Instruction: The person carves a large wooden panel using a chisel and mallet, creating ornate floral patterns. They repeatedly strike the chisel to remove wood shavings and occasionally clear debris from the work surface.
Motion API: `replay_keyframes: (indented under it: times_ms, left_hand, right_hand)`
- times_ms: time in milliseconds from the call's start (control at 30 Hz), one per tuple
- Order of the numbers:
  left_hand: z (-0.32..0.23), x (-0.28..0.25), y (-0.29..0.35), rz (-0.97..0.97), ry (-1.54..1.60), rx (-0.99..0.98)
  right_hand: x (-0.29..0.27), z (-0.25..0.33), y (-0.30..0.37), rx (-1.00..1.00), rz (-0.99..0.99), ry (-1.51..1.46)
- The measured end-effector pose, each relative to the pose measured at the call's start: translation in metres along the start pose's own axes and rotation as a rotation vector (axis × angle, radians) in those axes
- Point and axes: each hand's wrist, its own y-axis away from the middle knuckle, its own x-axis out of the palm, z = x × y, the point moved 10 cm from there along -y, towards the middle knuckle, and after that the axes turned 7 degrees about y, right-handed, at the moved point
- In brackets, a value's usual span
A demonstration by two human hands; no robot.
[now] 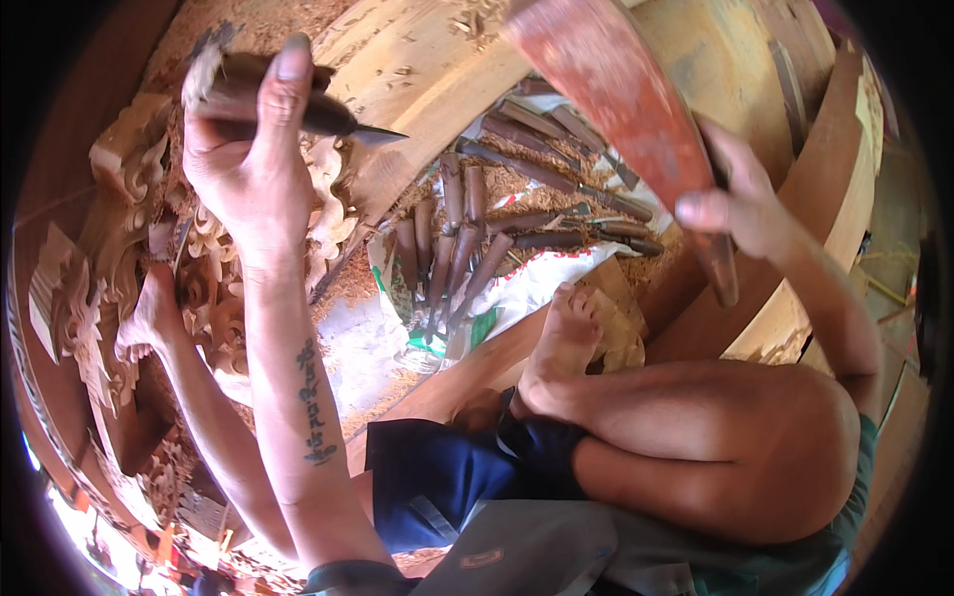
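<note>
In my left hand (258,179) is a wood carving chisel (333,117), its dark handle across the palm and its short pointed blade toward the right. My left thumb lies up along the handle. My right hand (735,204) grips a long reddish wooden mallet (626,94) by its narrow lower end; the wide, worn head rises to the upper left. Between and below the hands, several carving chisels (462,238) with brown handles lie in a loose fan on a white and green plastic sheet (552,278). Both held tools are clear of the wood.
Carved ornamental wood (214,268) stands at the left, with more scrollwork (129,159) beyond it. A pale curved plank (427,94) spans the back, scattered with shavings. Wood chips (636,273) lie around the chisels. My bare foot (568,333) rests close to the plastic sheet.
</note>
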Motion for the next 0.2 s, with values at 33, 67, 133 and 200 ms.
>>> replay_keyframes:
  times_ms: [33,67,133,200]
  left_hand:
    - [0.006,-0.007,0.001,0.026,-0.226,0.08]
    - [0.01,-0.006,0.006,-0.014,-0.305,0.033]
    - [0.019,-0.001,0.018,-0.029,-0.134,-0.026]
    - [0.031,0.012,0.026,0.025,0.119,-0.058]
  right_hand:
    - [0.004,0.006,-0.004,0.016,0.038,-0.016]
    - [0.006,0.005,-0.006,0.039,0.068,-0.037]
    - [0.014,0.001,-0.011,-0.084,0.03,0.023]
    - [0.023,-0.007,-0.012,-0.198,-0.052,0.088]
